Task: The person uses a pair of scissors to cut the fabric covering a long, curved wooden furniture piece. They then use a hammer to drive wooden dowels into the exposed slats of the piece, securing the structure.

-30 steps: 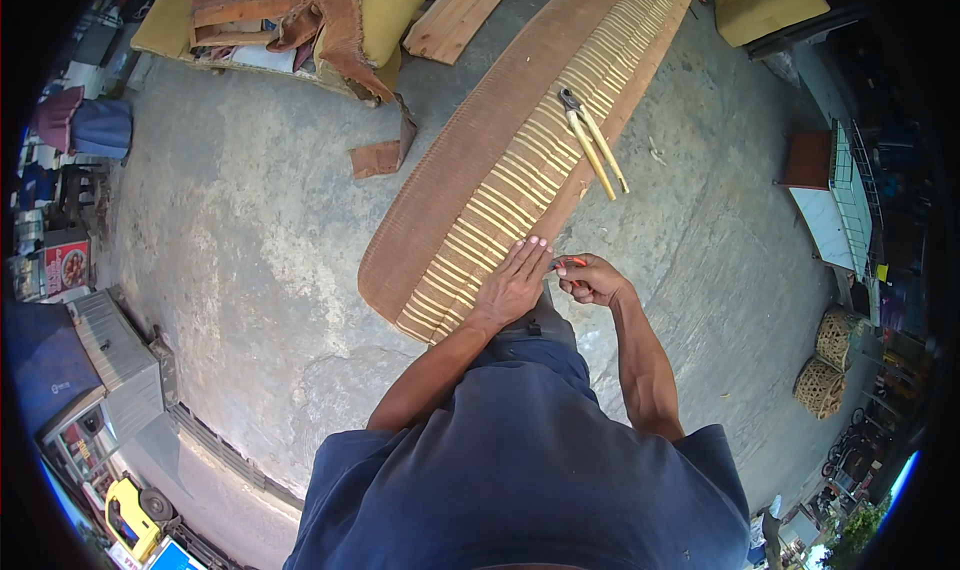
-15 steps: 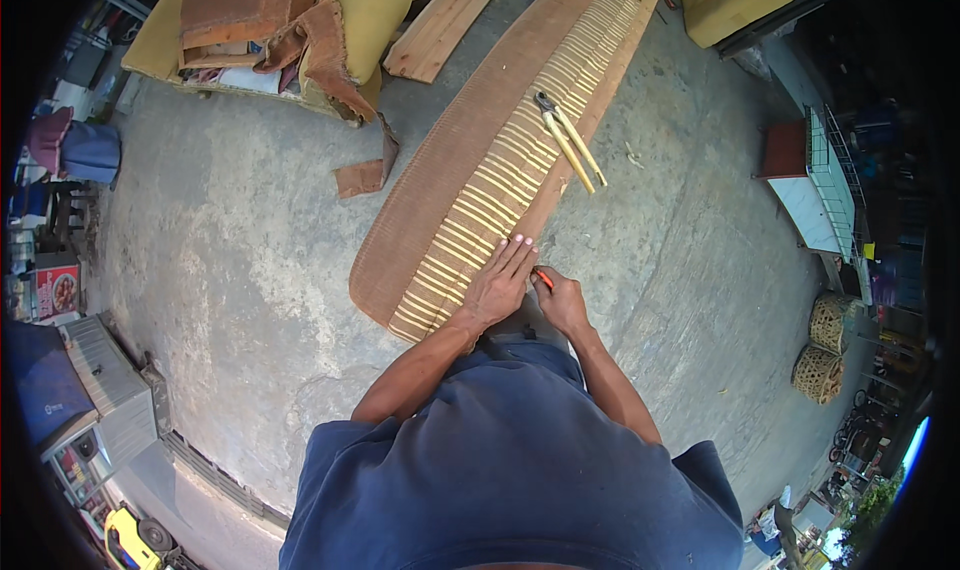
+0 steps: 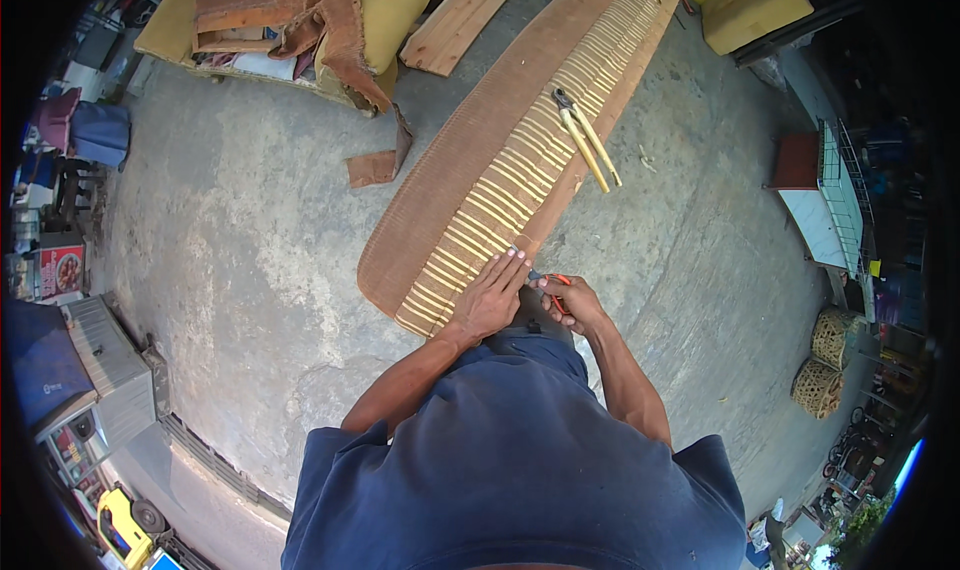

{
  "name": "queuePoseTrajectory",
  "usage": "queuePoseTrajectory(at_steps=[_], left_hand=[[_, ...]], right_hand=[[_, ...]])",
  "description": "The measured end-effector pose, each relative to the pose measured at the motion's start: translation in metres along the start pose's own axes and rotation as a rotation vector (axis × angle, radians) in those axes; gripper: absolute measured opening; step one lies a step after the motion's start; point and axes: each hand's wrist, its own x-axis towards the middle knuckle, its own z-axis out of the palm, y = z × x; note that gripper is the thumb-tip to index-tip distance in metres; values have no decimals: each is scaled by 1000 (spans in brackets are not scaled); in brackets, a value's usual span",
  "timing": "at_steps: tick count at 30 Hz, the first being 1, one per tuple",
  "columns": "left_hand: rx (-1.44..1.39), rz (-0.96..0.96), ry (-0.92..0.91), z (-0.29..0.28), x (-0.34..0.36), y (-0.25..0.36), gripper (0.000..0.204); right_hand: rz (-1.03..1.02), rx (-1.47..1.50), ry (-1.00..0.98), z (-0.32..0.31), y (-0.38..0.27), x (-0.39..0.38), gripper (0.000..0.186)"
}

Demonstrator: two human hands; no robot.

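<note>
one striped panel (image 3: 508,142), near end under left grip (image 3: 488,304)

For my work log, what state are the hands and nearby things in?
Brown panel, partly striped yellow
Left hand, fingers extended, laid on panel
Right hand, gripping orange-handled tool
orange-handled tool, held, handles spread
Yellow-handled pincers, unheld, handles apart, lying on panel

The left hand (image 3: 490,300) conceals a section of the striped brown panel (image 3: 440,190). The right hand (image 3: 578,305) partly covers the orange-handled tool (image 3: 562,279); its tip is indistinct. The top edge of the frame cuts off the panel's far end and the wooden plank (image 3: 465,20). The bottom edge truncates the yellow vehicle (image 3: 122,523) at lower left. Items along the right rim are too dark to identify.
</note>
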Motion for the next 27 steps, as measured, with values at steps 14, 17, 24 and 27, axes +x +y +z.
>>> queuePoseTrajectory(at_steps=[14, 17, 24, 27], left_hand=[[56, -15, -117, 5, 6, -7, 61], [56, -4, -124, 4, 7, -4, 60], [27, 3, -96, 10, 12, -10, 59], [40, -24, -85, 7, 11, -4, 58]], right_hand=[[-198, 530, -134, -6, 31, 15, 56], [-300, 705, 61, -42, 75, -2, 64], [84, 862, 944, -45, 94, 23, 81], [-105, 841, 331, 0, 63, 31, 77]])
